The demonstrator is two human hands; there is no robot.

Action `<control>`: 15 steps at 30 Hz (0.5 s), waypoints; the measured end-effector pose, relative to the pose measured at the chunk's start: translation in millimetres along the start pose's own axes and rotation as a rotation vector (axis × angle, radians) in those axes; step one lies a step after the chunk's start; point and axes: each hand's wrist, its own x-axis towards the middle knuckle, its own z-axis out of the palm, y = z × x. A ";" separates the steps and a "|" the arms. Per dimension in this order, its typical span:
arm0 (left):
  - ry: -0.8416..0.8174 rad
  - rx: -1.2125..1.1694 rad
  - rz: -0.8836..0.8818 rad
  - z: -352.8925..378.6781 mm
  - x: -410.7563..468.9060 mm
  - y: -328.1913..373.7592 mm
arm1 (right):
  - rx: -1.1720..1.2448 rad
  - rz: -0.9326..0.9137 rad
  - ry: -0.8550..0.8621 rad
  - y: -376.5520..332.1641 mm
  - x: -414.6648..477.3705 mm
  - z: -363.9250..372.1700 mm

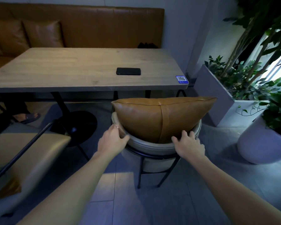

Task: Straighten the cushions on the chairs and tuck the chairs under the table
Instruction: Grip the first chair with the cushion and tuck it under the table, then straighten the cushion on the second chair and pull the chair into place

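Nearest the camera, both bare forearms reach forward to the round grey padded chair (152,143) with thin black metal legs. The left hand (113,140) is closed over the left rim of the curved backrest, thumb wrapped along the front edge; its fingers (118,128) are blurred, so how firmly they hold cannot be told. The right hand (189,146) rests on the right rim with fingers (186,135) spread and only partly curled, touching the lower edge of the tan leather cushion (161,117).

The cushion stands on edge against the backrest, its right corner overhanging the rim. Judgement: a forward push with the right hand this loose could tip the cushion off the chair or twist it.

A second grey chair (28,153) stands just beside on the left, angled outward; a skewed push risks a collision between the two frames.

Beyond, the pale wood tabletop (71,70) carries a black phone (128,71). The cushion top sits near the level of the tabletop edge and may catch there, jolting the table and shifting the phone.
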 end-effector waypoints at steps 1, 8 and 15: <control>0.026 0.073 0.051 -16.3 -5.6 2.0 | -0.055 -0.049 0.024 -12.2 -11.1 -8.5; 0.206 0.338 0.185 -155.9 -34.9 -5.6 | -0.190 -0.377 0.274 -127.0 -87.5 -73.8; 0.425 0.419 0.109 -283.1 -88.9 -71.3 | -0.138 -0.664 0.416 -263.5 -161.5 -90.7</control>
